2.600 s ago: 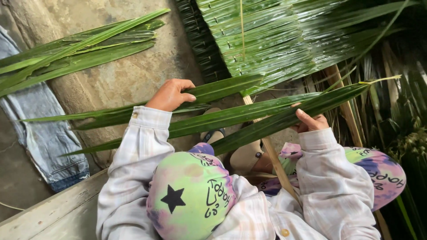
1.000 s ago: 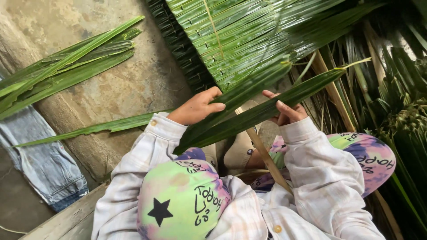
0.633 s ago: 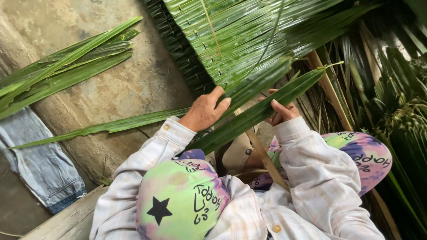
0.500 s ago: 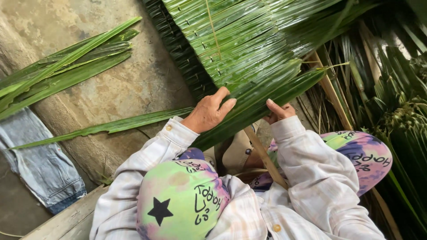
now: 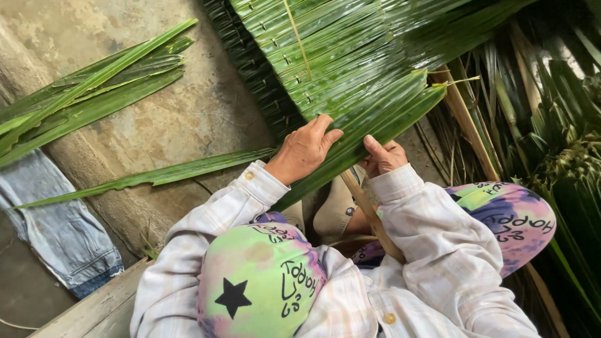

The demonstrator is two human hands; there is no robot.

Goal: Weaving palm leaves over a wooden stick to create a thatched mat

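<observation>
- Hands first: the left hand (image 5: 305,149) lies palm down on a long green palm leaf (image 5: 369,134), fingers spread flat and pressing it, not curled around it
- The right hand (image 5: 383,156) pinches the same leaf from below, thumb on top of the blade and the other fingers hidden under it
- The leaf runs slantwise from lower left to upper right and lies against the lower edge of a woven leaf panel (image 5: 338,56) of overlapping green strips
- A pale wooden stick (image 5: 370,216) passes under the leaf between the two forearms
- Loose palm leaves (image 5: 87,94) lie well apart on the concrete floor (image 5: 188,119), to the left
- A blue denim cloth (image 5: 59,228) lies at the lower left
</observation>
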